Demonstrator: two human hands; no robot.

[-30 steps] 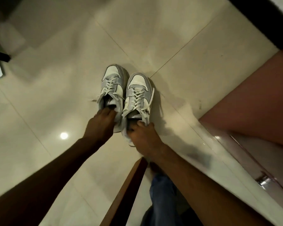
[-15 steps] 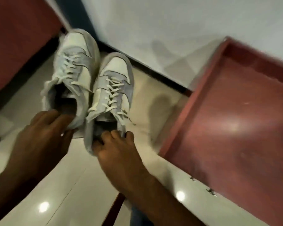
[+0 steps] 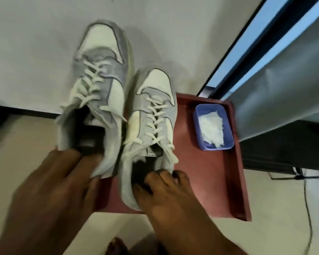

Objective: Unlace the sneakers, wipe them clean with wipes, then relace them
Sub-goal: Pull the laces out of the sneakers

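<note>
Two grey-and-white laced sneakers hang in the air, toes pointing away from me. My left hand (image 3: pixel 50 190) grips the heel collar of the left sneaker (image 3: pixel 99 85), fingers inside its opening. The right sneaker (image 3: pixel 151 115) is held the same way by my right hand (image 3: pixel 166 197), above a red tray (image 3: pixel 212 177). Both shoes have white laces threaded through. On the tray's far right stands a blue tub (image 3: pixel 213 127) holding white wipes (image 3: pixel 211 128).
A white wall runs behind the shoes, with a dark skirting strip (image 3: pixel 26 110) at its foot. A window frame (image 3: pixel 247 45) and a grey curtain (image 3: pixel 287 83) stand to the right. A black cable (image 3: pixel 308 214) trails over the pale floor beside the tray.
Both hands have lifted the sneakers off the floor and carried them over the red tray. The view swung toward the wall, and the blue tub of wipes came into sight.
</note>
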